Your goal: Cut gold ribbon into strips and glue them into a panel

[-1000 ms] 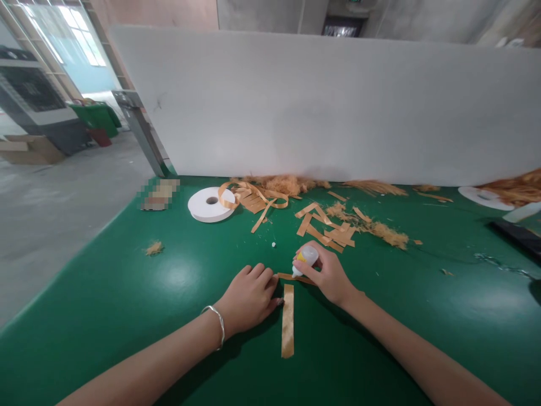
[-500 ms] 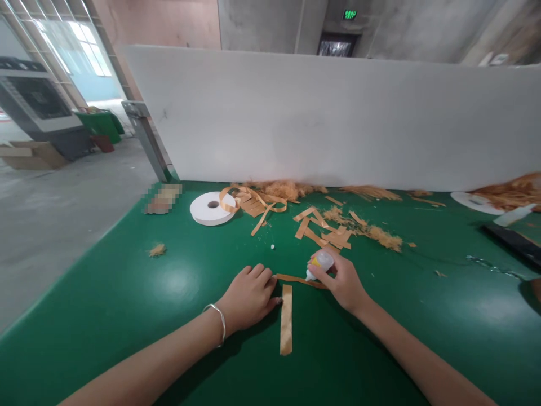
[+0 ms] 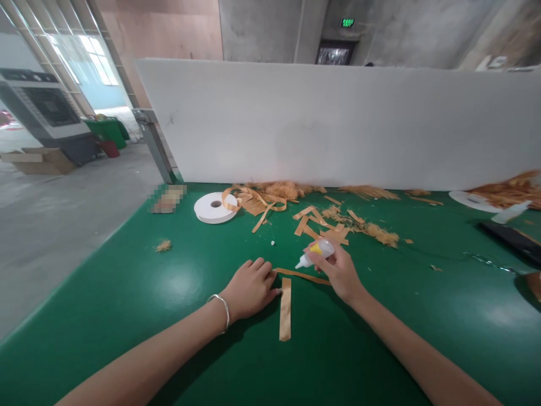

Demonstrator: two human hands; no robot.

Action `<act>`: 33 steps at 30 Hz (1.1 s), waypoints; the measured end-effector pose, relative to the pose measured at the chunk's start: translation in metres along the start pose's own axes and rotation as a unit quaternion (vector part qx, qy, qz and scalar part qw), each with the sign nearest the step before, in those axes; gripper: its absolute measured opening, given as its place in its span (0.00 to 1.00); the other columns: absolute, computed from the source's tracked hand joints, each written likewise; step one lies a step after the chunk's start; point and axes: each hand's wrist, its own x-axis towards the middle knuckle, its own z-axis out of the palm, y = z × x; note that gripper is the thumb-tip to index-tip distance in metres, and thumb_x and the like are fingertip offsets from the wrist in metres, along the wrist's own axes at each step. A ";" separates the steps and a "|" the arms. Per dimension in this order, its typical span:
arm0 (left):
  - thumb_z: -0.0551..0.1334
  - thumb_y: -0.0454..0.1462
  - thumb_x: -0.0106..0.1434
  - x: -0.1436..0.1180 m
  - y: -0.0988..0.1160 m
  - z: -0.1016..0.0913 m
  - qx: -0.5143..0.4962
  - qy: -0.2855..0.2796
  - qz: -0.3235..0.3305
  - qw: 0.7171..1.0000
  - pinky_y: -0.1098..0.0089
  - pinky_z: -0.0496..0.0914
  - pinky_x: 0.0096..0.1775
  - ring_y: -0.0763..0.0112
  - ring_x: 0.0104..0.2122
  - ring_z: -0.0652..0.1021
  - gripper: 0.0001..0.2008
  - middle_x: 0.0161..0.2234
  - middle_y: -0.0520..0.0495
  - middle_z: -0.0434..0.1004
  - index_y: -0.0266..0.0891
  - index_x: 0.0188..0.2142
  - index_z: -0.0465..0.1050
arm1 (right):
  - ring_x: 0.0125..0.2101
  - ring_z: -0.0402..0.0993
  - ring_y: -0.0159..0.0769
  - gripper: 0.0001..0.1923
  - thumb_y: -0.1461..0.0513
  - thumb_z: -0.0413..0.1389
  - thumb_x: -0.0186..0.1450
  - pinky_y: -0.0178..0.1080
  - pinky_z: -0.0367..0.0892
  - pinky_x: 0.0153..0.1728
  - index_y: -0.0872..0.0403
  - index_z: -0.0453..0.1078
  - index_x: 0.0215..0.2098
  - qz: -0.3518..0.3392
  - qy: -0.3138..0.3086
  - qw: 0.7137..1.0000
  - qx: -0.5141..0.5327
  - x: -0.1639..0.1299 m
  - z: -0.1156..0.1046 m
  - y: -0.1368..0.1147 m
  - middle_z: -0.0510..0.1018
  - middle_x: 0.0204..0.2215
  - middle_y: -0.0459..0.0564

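My right hand [image 3: 341, 273] is closed around a small white glue bottle [image 3: 322, 248] with a yellow label. The bottle is tilted, its nozzle pointing down and left, slightly above the table. Under it lies a narrow tan strip [image 3: 302, 275], its right end by my right hand. My left hand [image 3: 251, 288] rests on the table with thumb and fingers apart. Its fingertips touch the left end of the narrow strip. Near my left thumb, a wider tan strip [image 3: 285, 310] lies lengthwise on the green table [image 3: 359, 361].
Behind the hands lie loose tan strips [image 3: 323, 223] and fibre scraps [image 3: 382, 234]. A white roll [image 3: 215, 207] with tan ribbon stands back left. A black object [image 3: 509, 241] and another white bottle [image 3: 511, 212] lie at right. A white panel [image 3: 316, 124] closes the back edge.
The bottle's nozzle has lifted off the narrow strip and swung left, so the bottle lies more level. My left hand keeps its place at the strip's end. The view has shifted slightly.
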 end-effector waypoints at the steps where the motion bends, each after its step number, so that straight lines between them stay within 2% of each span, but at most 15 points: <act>1: 0.51 0.45 0.67 0.000 0.000 0.000 0.003 -0.001 -0.002 1.000 0.63 0.63 0.35 0.61 0.37 0.68 0.18 0.35 0.42 0.68 0.34 0.44 0.69 | 0.24 0.67 0.33 0.15 0.50 0.56 0.59 0.36 0.65 0.25 0.53 0.66 0.34 0.000 -0.015 1.000 0.000 0.001 0.005 -0.001 0.72 0.28 0.49; 6: 0.50 0.45 0.67 -0.001 0.002 -0.001 0.017 -0.004 -0.007 1.000 0.62 0.63 0.35 0.60 0.38 0.68 0.19 0.36 0.42 0.68 0.33 0.45 0.70 | 0.26 0.67 0.34 0.15 0.50 0.55 0.59 0.36 0.64 0.27 0.53 0.65 0.34 -0.029 -0.059 0.997 -0.031 0.008 0.022 -0.005 0.71 0.27 0.46; 15: 0.51 0.45 0.67 -0.001 0.002 0.001 0.030 0.003 -0.007 1.000 0.63 0.63 0.34 0.60 0.38 0.68 0.20 0.34 0.42 0.68 0.32 0.46 0.70 | 0.22 0.63 0.31 0.13 0.52 0.56 0.59 0.34 0.59 0.24 0.53 0.64 0.31 -0.053 -0.101 0.991 -0.062 0.019 0.035 -0.006 0.67 0.23 0.43; 20: 0.51 0.45 0.66 -0.001 0.003 0.001 0.026 0.006 -0.008 1.000 0.63 0.62 0.34 0.61 0.38 0.69 0.19 0.34 0.42 0.68 0.32 0.45 0.71 | 0.22 0.62 0.31 0.14 0.51 0.55 0.59 0.34 0.58 0.23 0.53 0.63 0.31 -0.060 -0.099 0.990 -0.083 0.021 0.038 -0.004 0.66 0.22 0.42; 27: 0.51 0.45 0.66 -0.001 0.003 0.001 0.019 0.005 -0.008 1.000 0.63 0.63 0.34 0.60 0.38 0.68 0.19 0.34 0.42 0.68 0.33 0.45 0.70 | 0.20 0.58 0.30 0.14 0.52 0.54 0.60 0.34 0.54 0.22 0.51 0.58 0.25 -0.092 -0.101 0.978 -0.157 0.024 0.029 -0.010 0.61 0.18 0.40; 33: 0.52 0.45 0.66 -0.002 0.002 0.001 0.008 0.014 -0.009 1.000 0.63 0.62 0.34 0.61 0.37 0.68 0.18 0.34 0.43 0.67 0.34 0.43 0.70 | 0.22 0.62 0.31 0.12 0.52 0.54 0.60 0.34 0.58 0.23 0.52 0.62 0.29 -0.081 -0.093 0.986 -0.108 0.023 0.033 -0.011 0.67 0.21 0.43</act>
